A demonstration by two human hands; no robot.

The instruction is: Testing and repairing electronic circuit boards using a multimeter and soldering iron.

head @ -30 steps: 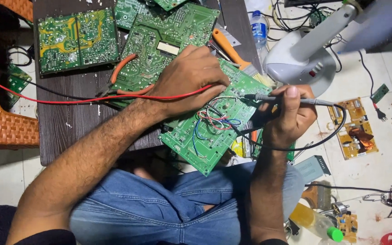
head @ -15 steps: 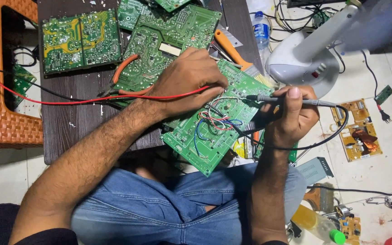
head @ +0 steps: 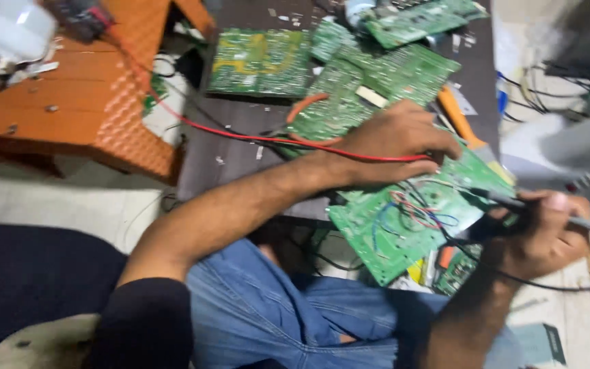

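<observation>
The left hand (head: pixel 394 140) is lying flat and spread on a green circuit board (head: pixel 404 229), pressing it down where it is sticking out over the near edge of the dark worktop (head: pixel 240 147). A red wire (head: pixel 240 133) is running under this hand's fingers. The right hand (head: pixel 541 232) is curling tight around a thin black soldering tool (head: pixel 513 203), with the tip pointing at the board near some little coloured wires (head: pixel 414 208). The board is looking thin, light and stiff, and its small parts could break easily, so holding it by the bare edges seems safest. More green boards (head: pixel 261 61) are lying farther back, and an orange stool (head: pixel 76 102) is sitting off to the left.
</observation>
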